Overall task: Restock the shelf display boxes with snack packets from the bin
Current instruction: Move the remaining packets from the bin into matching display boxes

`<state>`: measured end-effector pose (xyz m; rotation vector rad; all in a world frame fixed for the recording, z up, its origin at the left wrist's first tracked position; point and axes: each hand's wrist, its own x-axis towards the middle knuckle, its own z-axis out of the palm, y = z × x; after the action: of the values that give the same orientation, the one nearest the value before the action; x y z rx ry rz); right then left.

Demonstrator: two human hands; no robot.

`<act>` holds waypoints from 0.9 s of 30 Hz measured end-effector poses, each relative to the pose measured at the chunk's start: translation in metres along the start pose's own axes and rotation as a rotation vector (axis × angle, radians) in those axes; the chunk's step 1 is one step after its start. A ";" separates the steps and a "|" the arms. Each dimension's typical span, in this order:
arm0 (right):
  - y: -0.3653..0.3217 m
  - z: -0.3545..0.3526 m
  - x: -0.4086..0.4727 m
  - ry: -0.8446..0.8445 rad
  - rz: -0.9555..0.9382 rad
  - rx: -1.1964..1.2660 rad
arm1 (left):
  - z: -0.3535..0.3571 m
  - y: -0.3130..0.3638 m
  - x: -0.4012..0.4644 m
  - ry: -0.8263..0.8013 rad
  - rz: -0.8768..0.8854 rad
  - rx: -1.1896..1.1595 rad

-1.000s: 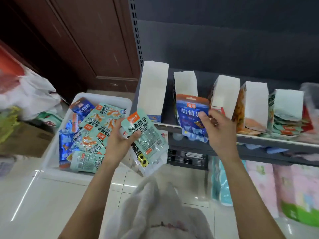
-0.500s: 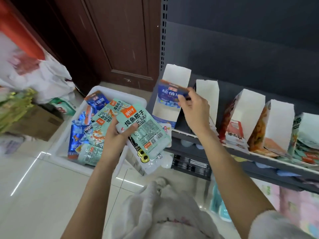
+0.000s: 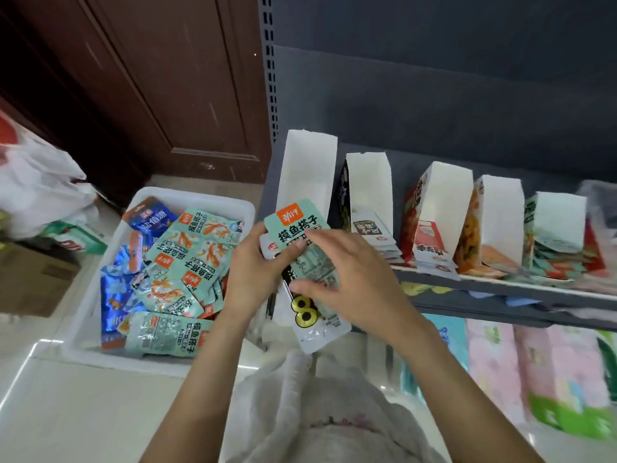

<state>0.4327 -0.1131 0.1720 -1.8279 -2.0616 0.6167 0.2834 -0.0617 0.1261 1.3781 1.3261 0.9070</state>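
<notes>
Having let go of the blue packet it carried half a second before, the right hand point(image 3: 350, 282) had come back across to the small stack of packets point(image 3: 302, 262) in front of the shelf point(image 3: 500, 289). The blue packet itself was out of sight, most likely dropped into the tall white display box point(image 3: 309, 168) at the left end of the row, towards which it had been lifted. The left hand point(image 3: 250, 275) gripped the stack from the left, as it had a second earlier, thumb across the top green packet. The right hand's fingers lay curled over the stack's face and lower edge, seemingly pinching the top packet to peel it off. The white bin point(image 3: 83, 315) on the floor still held plenty of green and blue packets point(image 3: 187, 262), so restocking looked far from finished; the green packet probably belonged further along the row.
</notes>
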 end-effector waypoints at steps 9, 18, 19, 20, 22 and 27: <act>0.028 -0.024 -0.023 0.046 0.238 0.049 | 0.048 0.027 0.010 -0.289 0.059 0.009; 0.103 -0.046 -0.064 0.615 0.429 0.010 | 0.121 0.052 0.004 -0.446 0.050 0.034; 0.122 -0.056 -0.074 0.656 0.454 0.141 | 0.130 0.055 0.003 -0.448 0.042 0.054; 0.141 -0.069 -0.085 0.706 0.484 0.279 | 0.139 0.058 0.002 -0.442 0.028 0.061; 0.178 -0.096 -0.106 0.797 0.541 0.504 | 0.161 0.065 -0.002 -0.409 -0.020 0.043; 0.249 -0.160 -0.142 0.952 0.558 0.818 | 0.216 0.075 -0.015 -0.297 -0.133 0.002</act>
<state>0.7443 -0.2140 0.1882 -1.6403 -0.5553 0.4561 0.5079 -0.1033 0.1481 1.3495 1.1753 0.5859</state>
